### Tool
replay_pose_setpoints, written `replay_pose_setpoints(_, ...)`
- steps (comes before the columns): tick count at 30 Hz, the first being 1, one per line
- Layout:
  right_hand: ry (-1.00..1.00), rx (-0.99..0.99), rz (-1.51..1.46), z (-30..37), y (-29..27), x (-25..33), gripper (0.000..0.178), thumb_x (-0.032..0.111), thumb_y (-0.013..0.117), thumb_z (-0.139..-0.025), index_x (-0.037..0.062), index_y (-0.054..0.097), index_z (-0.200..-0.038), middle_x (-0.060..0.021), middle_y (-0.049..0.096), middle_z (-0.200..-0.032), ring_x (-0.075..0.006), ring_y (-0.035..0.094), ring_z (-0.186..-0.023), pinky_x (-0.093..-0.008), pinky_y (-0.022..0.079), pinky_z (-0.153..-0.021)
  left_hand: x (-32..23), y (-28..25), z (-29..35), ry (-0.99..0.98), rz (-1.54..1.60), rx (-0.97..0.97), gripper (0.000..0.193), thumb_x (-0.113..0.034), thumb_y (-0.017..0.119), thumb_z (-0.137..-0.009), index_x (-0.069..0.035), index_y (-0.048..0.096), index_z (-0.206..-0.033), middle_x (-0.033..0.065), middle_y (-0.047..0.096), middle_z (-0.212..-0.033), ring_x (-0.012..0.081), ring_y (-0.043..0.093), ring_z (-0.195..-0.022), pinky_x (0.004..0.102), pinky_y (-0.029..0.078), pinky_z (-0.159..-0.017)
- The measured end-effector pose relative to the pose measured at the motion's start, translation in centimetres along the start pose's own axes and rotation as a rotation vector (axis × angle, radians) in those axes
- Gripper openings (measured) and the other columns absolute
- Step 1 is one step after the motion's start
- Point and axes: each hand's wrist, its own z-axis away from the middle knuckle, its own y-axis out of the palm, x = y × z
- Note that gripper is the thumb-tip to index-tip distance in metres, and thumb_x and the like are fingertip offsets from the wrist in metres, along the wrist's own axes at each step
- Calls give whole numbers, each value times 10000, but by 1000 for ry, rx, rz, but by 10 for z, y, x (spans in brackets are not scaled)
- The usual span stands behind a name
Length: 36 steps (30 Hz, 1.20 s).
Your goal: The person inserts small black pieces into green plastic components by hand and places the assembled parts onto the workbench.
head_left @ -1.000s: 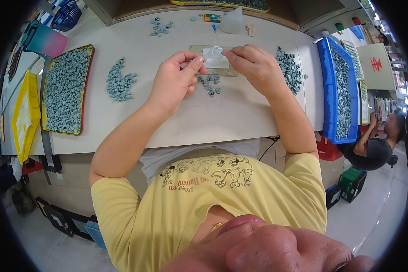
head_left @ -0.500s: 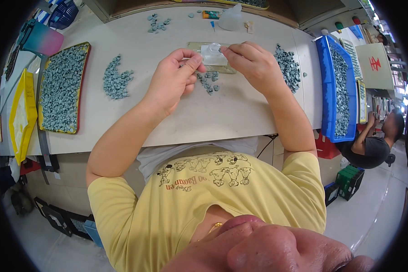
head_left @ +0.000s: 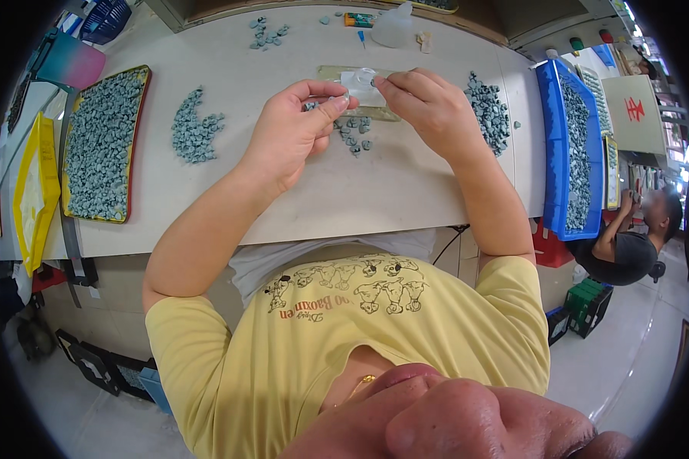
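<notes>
Matte worktable (head_left: 406, 191): both hands pinch a clear plastic bag (head_left: 362, 83).

— What is carried by the worktable (head_left: 406, 191)?

— A yellow-rimmed tray (head_left: 99, 145) of grey-green pieces is seen at the left, with a loose heap (head_left: 194, 128) beside it. A small scatter (head_left: 352, 134) is laid near the middle, on and beside a flat tan board (head_left: 325, 73).

— And at the right?

— Another heap (head_left: 488, 111) is found there, next to a blue bin (head_left: 570, 153). A clear bottle (head_left: 394, 23) is set at the far edge.
</notes>
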Motion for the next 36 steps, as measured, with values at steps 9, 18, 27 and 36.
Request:
replay_pose_setpoints(9,-3,-26,24,-1,4,4,287,20,624,-655,50,645,-939,-40,608,-849,-184,579,-722,-280,490,-589,2,-3,4,-21,76,6,127,-161,525,-902,-46,499,-950,13,539,-807,27,315,-528,176,272,-441)
replay_pose_setpoints(18,-13,-21,34,-4,8,7,269,14,645,-650,46,649,-917,-34,606,-823,-176,571,-686,-276,488,-559,-3,-5,8,-81,88,49,209,-245,452,-942,-64,469,-838,-31,420,-684,42,283,-504,184,239,-435)
replay_pose_setpoints(27,404,-147,-493,-12,12,26,166,-53,630,-748,6,648,-902,-57,627,-833,-112,603,-659,-205,489,-590,-1,-10,9,-51,158,139,211,-228,421,-950,-51,472,-847,-24,430,-704,41,282,-503,188,227,-431)
replay_pose_setpoints(36,491,-179,-699,-10,24,35,137,-85,629,-740,-34,630,-867,-76,631,-824,-124,608,-690,-210,483,-569,0,-15,8,-100,236,296,171,-195,427,-941,-48,488,-880,-15,452,-727,39,276,-502,188,221,-430)
